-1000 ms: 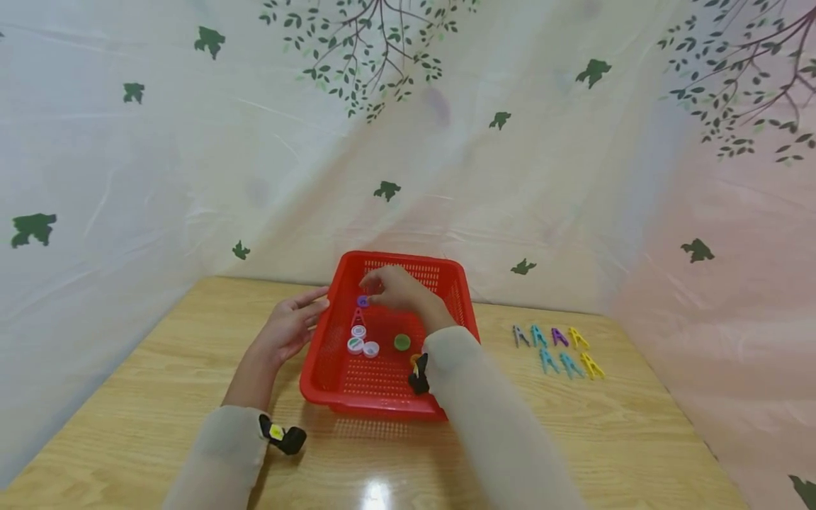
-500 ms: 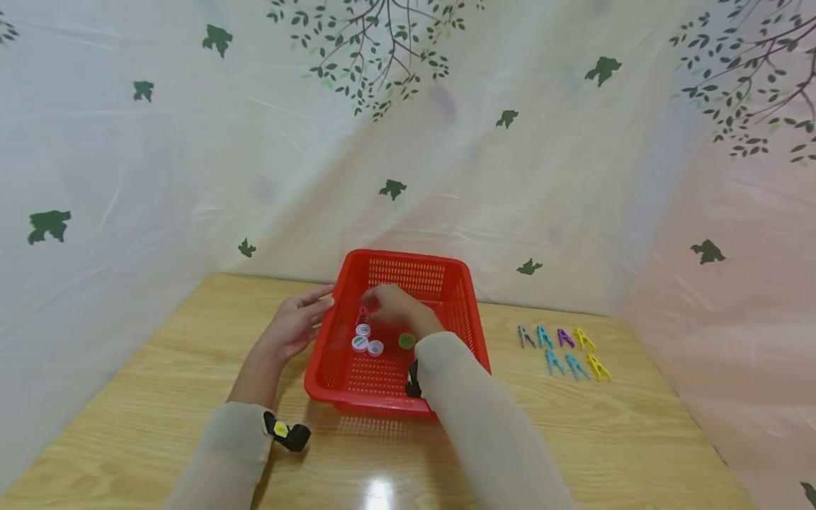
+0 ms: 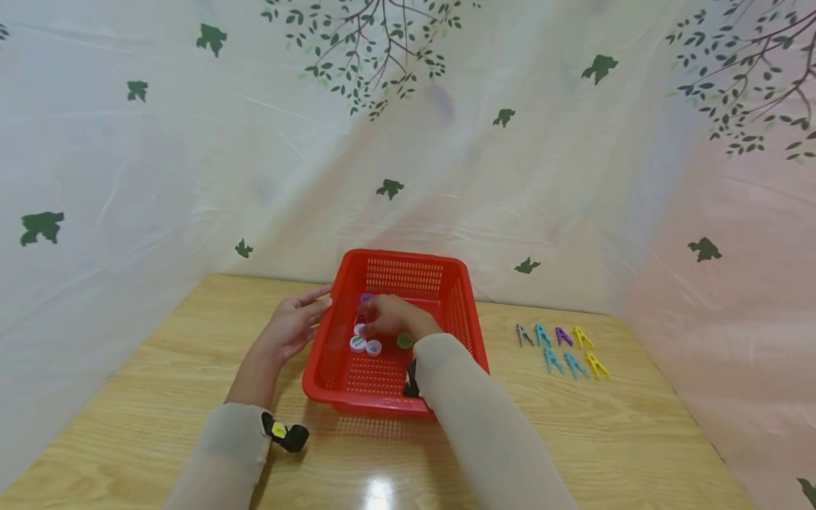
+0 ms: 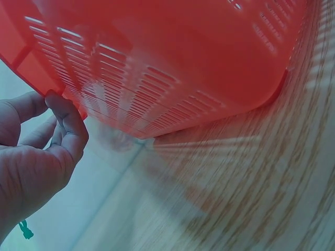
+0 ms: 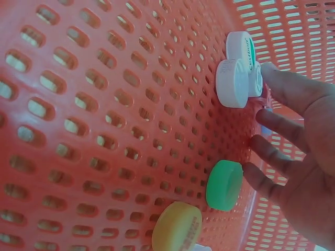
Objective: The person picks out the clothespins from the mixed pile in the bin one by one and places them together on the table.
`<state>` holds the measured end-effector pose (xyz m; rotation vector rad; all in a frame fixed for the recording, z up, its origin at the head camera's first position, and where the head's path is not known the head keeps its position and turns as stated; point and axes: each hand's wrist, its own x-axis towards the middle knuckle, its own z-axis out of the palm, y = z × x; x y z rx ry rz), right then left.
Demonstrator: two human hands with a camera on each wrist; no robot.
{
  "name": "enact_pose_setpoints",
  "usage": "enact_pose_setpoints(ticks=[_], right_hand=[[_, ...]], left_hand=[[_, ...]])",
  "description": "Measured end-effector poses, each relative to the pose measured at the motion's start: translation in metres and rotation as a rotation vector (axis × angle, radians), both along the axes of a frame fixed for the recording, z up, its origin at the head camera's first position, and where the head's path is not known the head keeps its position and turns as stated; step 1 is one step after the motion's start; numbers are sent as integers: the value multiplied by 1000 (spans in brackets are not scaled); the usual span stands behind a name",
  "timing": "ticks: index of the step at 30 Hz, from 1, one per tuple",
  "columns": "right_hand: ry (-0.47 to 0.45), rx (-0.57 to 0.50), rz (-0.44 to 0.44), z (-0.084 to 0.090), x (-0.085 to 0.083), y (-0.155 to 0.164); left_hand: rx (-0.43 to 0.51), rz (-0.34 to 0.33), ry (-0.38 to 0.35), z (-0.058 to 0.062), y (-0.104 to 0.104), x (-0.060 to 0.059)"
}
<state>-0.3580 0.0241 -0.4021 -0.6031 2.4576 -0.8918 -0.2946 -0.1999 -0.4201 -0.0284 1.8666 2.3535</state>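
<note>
My left hand (image 3: 292, 327) pinches the left rim of a red plastic basket (image 3: 316, 347) between thumb and fingers, as the left wrist view shows. Down inside the basket, my right hand (image 3: 394, 316) has its fingers spread around a pink clothespin (image 5: 266, 98), mostly hidden behind them. The thumb is right beside a cluster of white bottle caps (image 5: 232, 83). A purple cap (image 3: 366, 299) lies just beyond the fingers. Below the little finger in the right wrist view sits a green cap (image 5: 224, 185), with an orange-yellow cap (image 5: 178, 227) nearer the camera.
Two rows of clothespins in grey, blue, purple and yellow lie on the wooden table (image 3: 612, 418) right of the basket, among them a yellow clothespin (image 3: 596, 365). A pale curtain (image 3: 306, 198) with printed leaves hangs behind the table.
My right hand has come nearer within the basket, from beside the purple cap to over the pink clothespin, covering it in the head view. The left hand keeps its hold on the rim.
</note>
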Motion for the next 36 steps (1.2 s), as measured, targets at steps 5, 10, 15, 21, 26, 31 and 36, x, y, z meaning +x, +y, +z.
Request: enact_pose_setpoints(ticks=[5, 10, 15, 21, 26, 31, 36], right_hand=[[-20, -13, -11, -3, 0, -1], [9, -13, -36, -4, 0, 2], [70, -3, -79, -4, -1, 5], [135, 11, -164, -4, -1, 7], [107, -33, -142, -4, -1, 8], [37, -43, -52, -3, 0, 7], [19, -26, -2, -1, 3, 7]], left_hand=[[10, -6, 7, 0, -1, 1], [24, -8, 4, 0, -2, 0], [32, -5, 2, -1, -2, -1], [24, 6, -1, -1, -1, 0], [17, 13, -5, -1, 0, 0], [23, 14, -8, -2, 0, -1], [32, 8, -8, -2, -1, -1]])
